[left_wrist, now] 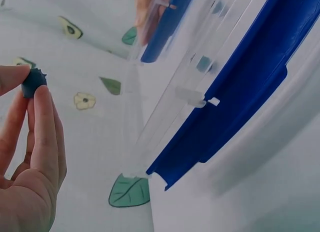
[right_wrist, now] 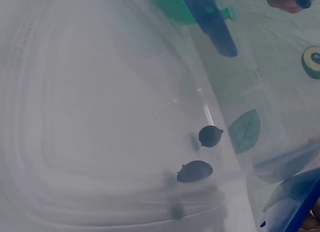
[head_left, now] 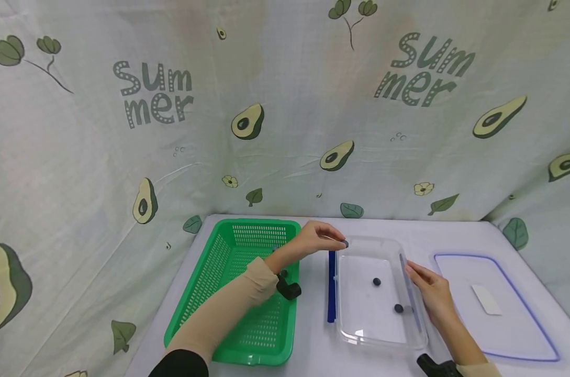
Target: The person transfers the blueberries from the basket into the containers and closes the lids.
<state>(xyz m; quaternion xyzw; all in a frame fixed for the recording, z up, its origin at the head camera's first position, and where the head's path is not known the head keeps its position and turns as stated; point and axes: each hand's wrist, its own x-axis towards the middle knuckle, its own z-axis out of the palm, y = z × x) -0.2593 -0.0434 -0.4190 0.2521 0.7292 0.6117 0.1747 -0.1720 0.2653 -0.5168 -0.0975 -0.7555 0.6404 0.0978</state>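
Observation:
My left hand [head_left: 315, 238] pinches a dark blueberry [left_wrist: 34, 83] between thumb and fingertips, above the far left corner of a clear plastic box [head_left: 369, 337]. In the left wrist view the berry's jagged crown shows at the top. Two more blueberries lie apart inside the box, one near the middle [head_left: 376, 281] and one nearer the right wall [head_left: 398, 309]. Along the box's left side hangs a blue latch [head_left: 332, 288], swung out. My right hand [head_left: 433, 293] holds the box by its right wall; some of its fingers are hidden.
Left of the box stands a green slotted basket [head_left: 291, 335], with a few dark berries [head_left: 283, 273] partly behind my left arm. A clear lid with a blue rim [head_left: 515, 351] lies at the right, bearing a white label [head_left: 486, 300]. Printed cloth hangs behind the table.

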